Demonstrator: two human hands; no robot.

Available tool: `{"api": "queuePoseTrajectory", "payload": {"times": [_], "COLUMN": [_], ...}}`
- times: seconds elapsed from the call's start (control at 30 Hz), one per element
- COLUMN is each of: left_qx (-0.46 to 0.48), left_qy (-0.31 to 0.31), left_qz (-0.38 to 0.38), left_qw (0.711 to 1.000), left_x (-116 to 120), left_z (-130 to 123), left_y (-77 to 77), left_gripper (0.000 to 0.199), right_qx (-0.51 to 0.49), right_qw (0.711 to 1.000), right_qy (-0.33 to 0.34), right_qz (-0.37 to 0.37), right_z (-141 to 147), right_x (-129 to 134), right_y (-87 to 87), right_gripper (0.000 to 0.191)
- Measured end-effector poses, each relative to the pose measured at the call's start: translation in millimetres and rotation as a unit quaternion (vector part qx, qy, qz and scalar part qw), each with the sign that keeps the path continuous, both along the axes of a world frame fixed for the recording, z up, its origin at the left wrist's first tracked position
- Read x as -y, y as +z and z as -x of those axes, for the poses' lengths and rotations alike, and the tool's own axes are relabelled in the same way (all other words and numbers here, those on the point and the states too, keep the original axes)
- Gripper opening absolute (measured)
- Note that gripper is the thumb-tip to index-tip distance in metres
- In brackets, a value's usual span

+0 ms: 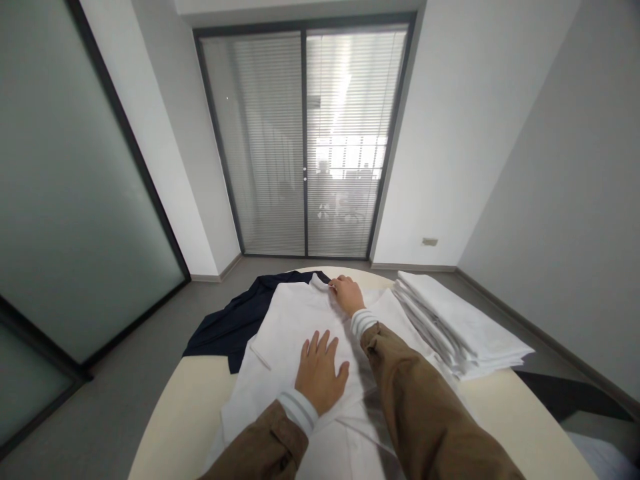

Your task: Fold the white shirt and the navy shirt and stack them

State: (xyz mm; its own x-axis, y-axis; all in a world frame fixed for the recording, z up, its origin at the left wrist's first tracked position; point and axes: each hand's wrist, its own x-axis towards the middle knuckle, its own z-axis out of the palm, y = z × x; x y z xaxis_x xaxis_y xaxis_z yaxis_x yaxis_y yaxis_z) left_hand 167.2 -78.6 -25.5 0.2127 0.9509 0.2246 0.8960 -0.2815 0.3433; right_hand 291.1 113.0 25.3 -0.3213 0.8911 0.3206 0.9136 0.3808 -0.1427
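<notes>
While a white shirt [287, 313] is spread over the middle of a pale, round-edged table [175, 400], with its collar [317, 282] at the far end, it is touched by both hands. The left hand [321, 372] is laid palm down on the shirt, nearer than the collar; its fingers are held apart and nothing is gripped. The right hand [347, 295] is placed farther off, at the right of the collar, with its fingers bent; whether cloth is pinched by them cannot be told. Both arms are covered by brown sleeves [420, 387] with striped cuffs [299, 409] at the wrists. A dark blue cloth [237, 319], wrinkled, is partly covered by the shirt at the far left. On the right, a stack of folded white clothes [465, 320] is set just beside the shirt. Beyond the table, blinds [270, 147] are framed by dark-edged glass, and a small plate [429, 241] is fixed low on the right wall [480, 133].
</notes>
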Motion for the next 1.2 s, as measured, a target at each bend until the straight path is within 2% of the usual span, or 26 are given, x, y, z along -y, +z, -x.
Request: {"api": "queuePoseTrajectory", "payload": {"times": [0.17, 0.33, 0.47, 0.63, 0.73, 0.93, 1.0, 1.2], "left_qx": [0.0, 0.0, 0.0, 0.0, -0.001, -0.005, -0.004, -0.006], "left_qy": [0.007, 0.01, 0.01, 0.009, 0.007, 0.012, 0.016, 0.041], "left_qz": [-0.009, -0.013, -0.015, -0.016, -0.014, 0.0, 0.006, 0.041], "left_qw": [1.0, 1.0, 1.0, 1.0, 1.0, 1.0, 1.0, 0.998], "left_x": [1, 1, 1, 1, 1, 1, 2, 1], "left_z": [-1, -2, -2, -2, -2, -2, -3, -1], "left_y": [-0.5, -1.5, -1.9, -3.1, -3.2, 0.2, 0.8, 6.8], "left_gripper": [0.057, 0.056, 0.055, 0.055, 0.055, 0.056, 0.056, 0.059], "right_qx": [-0.024, -0.005, -0.014, -0.027, -0.031, -0.033, -0.031, -0.013], "right_qw": [0.997, 0.995, 0.997, 0.998, 0.998, 0.983, 0.979, 0.987], "right_qy": [0.044, 0.104, 0.074, 0.043, 0.038, 0.035, 0.03, 0.001], "right_qz": [-0.054, -0.003, 0.006, 0.024, 0.039, 0.178, 0.199, 0.161], "right_z": [-12, -26, -24, -18, -13, -3, -1, 1], "right_x": [2, 7, 12, 22, 30, 45, 48, 56], "right_y": [-3.5, -22.3, -31.7, -31.6, -31.5, -33.3, -33.4, -36.7], "right_gripper": [0.026, 0.024, 0.025, 0.026, 0.033, 0.056, 0.061, 0.066]}}
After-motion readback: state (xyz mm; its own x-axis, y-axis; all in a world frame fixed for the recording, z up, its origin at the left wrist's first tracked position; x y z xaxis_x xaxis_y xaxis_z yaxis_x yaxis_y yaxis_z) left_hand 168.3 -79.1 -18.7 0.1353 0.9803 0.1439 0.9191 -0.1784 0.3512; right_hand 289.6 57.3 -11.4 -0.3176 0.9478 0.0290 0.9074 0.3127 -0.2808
